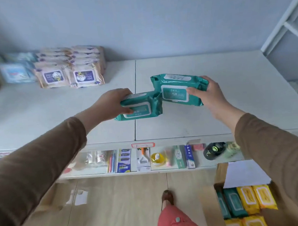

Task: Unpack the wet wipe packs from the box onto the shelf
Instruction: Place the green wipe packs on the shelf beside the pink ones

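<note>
I have 2 teal wipe packs over the white shelf [215,92]: the left pack [138,106] gripped at its end by my left hand [115,102], the right pack [178,90] pinched by my right hand [208,93], thumb on top. I judge I hold them by the ends to set them flat, side by side. Whether they touch the shelf I cannot tell. My right sleeve [278,155] hides part of the box [209,206], where teal and yellow packs remain
</note>
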### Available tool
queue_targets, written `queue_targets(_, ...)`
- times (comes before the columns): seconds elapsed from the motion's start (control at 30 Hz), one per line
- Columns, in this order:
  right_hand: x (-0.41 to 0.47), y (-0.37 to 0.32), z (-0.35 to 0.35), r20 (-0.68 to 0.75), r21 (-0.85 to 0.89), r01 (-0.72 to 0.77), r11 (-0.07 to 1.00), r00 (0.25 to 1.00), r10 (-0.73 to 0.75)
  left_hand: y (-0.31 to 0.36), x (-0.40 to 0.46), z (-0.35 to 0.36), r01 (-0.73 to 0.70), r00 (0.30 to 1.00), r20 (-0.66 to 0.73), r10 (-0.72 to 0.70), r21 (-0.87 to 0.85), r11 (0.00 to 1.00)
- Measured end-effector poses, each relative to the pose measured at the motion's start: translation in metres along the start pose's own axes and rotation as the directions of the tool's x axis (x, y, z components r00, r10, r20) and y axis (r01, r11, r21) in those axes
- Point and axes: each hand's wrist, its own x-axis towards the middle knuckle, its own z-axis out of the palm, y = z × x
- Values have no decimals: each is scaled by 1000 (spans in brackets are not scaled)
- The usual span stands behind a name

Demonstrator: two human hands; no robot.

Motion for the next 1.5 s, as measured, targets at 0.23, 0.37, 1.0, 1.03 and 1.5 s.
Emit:
queue_targets(0.23,138,-1,30,-18,19,-40,999,999,40,-68,128,-36,62,997,-55,-62,9,998)
queue_targets(0.37,216,1,41,-4,-4,-69,998,998,69,-97,204,-53,64,996,-70,-56,119,991)
queue_targets(1.0,364,43,97,-55,90,-157,984,985,162,-179,331,-61,35,991,-134,7,308,951)
queue_targets(1.03,361,45,99,-82,71,-144,987,985,149,-180,328,-56,20,983,-178,41,328,944)
queue_targets(1.5,369,46,111,-142,-279,-94,955,988,56,-163,329,-36,203,958,-255,-129,289,936)
